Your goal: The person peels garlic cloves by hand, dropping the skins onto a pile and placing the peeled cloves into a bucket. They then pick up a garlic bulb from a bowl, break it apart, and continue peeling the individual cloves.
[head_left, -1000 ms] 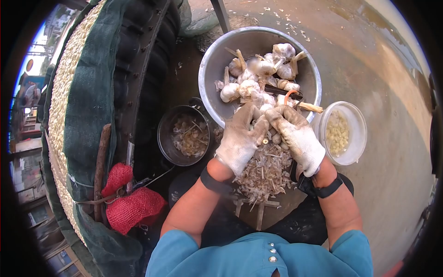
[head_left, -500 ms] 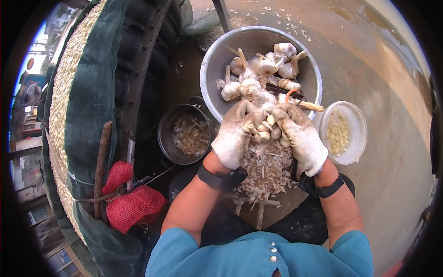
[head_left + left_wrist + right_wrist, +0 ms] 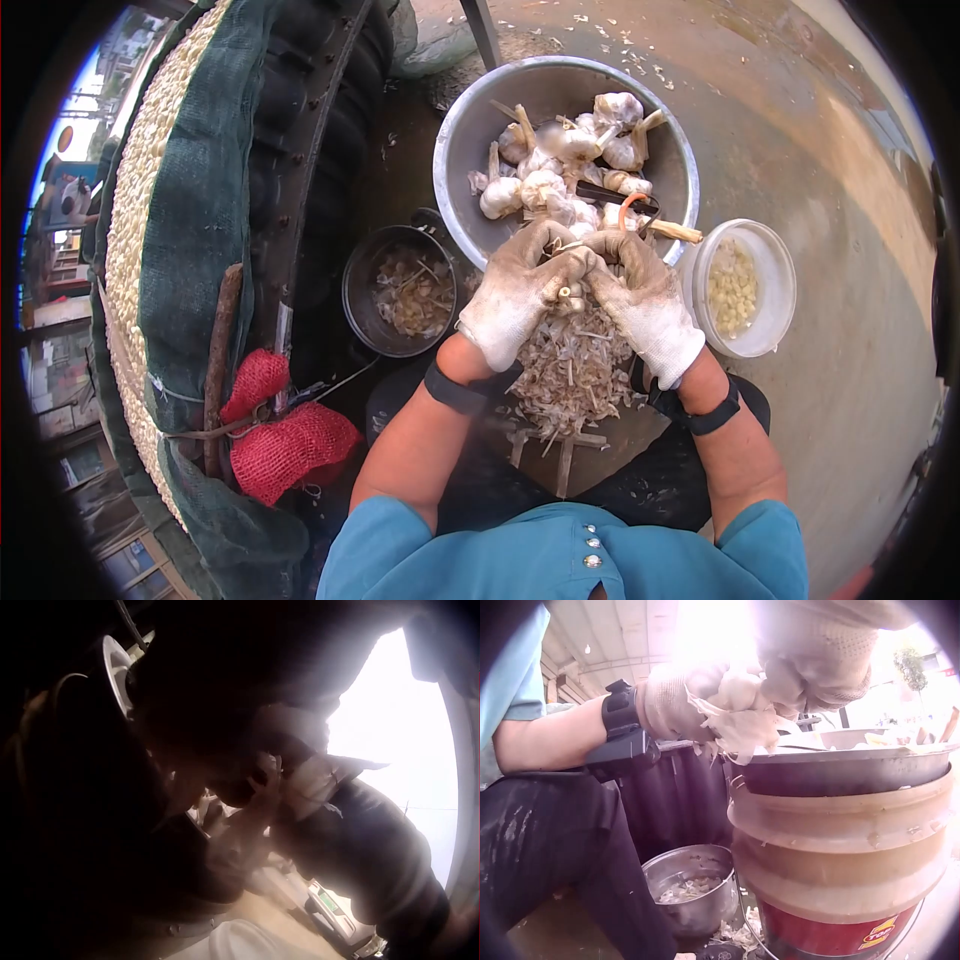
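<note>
My left hand (image 3: 515, 290) and right hand (image 3: 645, 300), both in soiled white knit gloves, meet at the fingertips over the near rim of a metal bowl (image 3: 445, 190). Between them they grip a partly opened garlic bulb (image 3: 737, 690), its pale cloves (image 3: 570, 297) showing below the left fingers in the head view. Loose papery skin (image 3: 742, 733) hangs from it in the right wrist view. Whole garlic bulbs (image 3: 540, 190) with dry stalks fill part of the bowl. The left wrist view is mostly dark.
To the right stands a clear plastic tub (image 3: 785, 300) of peeled cloves. A metal pot (image 3: 350, 310) with scraps sits left. Garlic skins (image 3: 570, 380) pile below the hands. Red mesh bags (image 3: 290, 455) lie beside a stick (image 3: 222, 370). Tan and red buckets (image 3: 825, 847) stand under the bowl.
The hands were a little apart half a second ago, with several cloves showing between them. Now the fingertips have come together and cover most of those cloves.
</note>
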Demonstrator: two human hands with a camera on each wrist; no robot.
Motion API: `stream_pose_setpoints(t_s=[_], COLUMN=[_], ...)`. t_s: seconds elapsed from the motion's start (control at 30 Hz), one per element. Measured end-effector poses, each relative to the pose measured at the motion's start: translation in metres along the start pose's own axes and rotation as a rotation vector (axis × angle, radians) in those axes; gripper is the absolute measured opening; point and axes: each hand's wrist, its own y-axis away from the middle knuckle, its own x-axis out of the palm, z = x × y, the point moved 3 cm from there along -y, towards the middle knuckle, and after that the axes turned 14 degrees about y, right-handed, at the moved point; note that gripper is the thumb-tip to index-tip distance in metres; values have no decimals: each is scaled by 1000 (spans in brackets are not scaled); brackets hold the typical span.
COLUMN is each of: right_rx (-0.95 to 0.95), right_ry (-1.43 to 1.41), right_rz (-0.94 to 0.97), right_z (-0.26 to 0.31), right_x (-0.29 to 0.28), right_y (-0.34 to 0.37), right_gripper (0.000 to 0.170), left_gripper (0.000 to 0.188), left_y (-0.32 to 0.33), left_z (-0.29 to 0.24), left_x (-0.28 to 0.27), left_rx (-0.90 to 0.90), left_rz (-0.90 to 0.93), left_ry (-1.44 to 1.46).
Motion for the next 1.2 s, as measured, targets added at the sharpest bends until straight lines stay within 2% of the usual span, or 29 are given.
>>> stream_pose_setpoints(t_s=[0.13, 0.2, 0.23, 0.3, 0.33, 0.4, 0.43, 0.57, 0.63, 0.67, 0.73, 0.77, 0.8, 0.87, 0.9, 0.93, 1.0, 1.07, 1.13, 1.2], right_rx=[3, 9, 7, 133, 131, 248, 236, 212, 173, 172, 144, 145, 157, 169, 193, 217, 215, 213, 278, 244], right_ry=[45, -128, -128, -416, -414, -617, -698, -808, -881, -879, -916, -915, -922, -929, -909, -889, -819, -749, -582, -557], right_rz=[11, 35, 36, 72, 73, 185, 187, 239, 257, 255, 258, 258, 245, 230, 183, 136, 139, 143, 138, 124], right_z=[0, 2, 4, 7, 10, 11, 13, 15, 13, 11, 10, 10, 11, 12, 10, 7, 5, 5, 7, 7], right_x=[0, 0, 0, -1, -5, -9, -7, -11, -11, -11, -12, -11, -11, -10, -8, -8, -7, -8, -8, -5], right_y=[1, 0, 0, 0, 1, 3, 2, 3, 2, 2, 1, 0, 0, -1, -2, -2, -3, -4, -3, -3], right_gripper=[24, 23, 23, 19, 19, 17, 16, 17, 17, 17, 18, 18, 17, 16, 16, 16, 15, 15, 16, 16], left_gripper=[14, 13, 13, 11, 11, 11, 14, 15, 17, 17, 19, 18, 18, 17, 15, 15, 15, 14, 15, 16], left_y=[2, 4, 4, 4, 4, 5, 7, 11, 14, 15, 12, 16, 17, 18, 15, 14, 14, 7, 6, 8], left_z=[2, 3, 4, 1, -1, -5, -8, -18, -30, -29, -15, -21, -23, -19, -15, -14, -16, -2, -3, -1], left_x=[-1, -3, -4, -8, -10, -12, -10, -12, -8, -6, -10, -7, -4, 1, -1, 0, 3, -5, -5, -5], left_rx=[30, 24, 26, 110, 113, 116, 218, 338, 677, 678, 84, 126, 126, -41, 28, 28, 72, 116, 396, 372], left_rz=[-19, -69, -70, 7, 7, 75, 82, 100, 160, 161, 25, 51, 51, 20, 0, 0, -17, -50, -28, -55], left_ry=[53, 164, 165, 272, 273, 279, 83, -119, -620, -619, 222, 86, 86, 93, -24, -23, -294, -346, -621, -627])
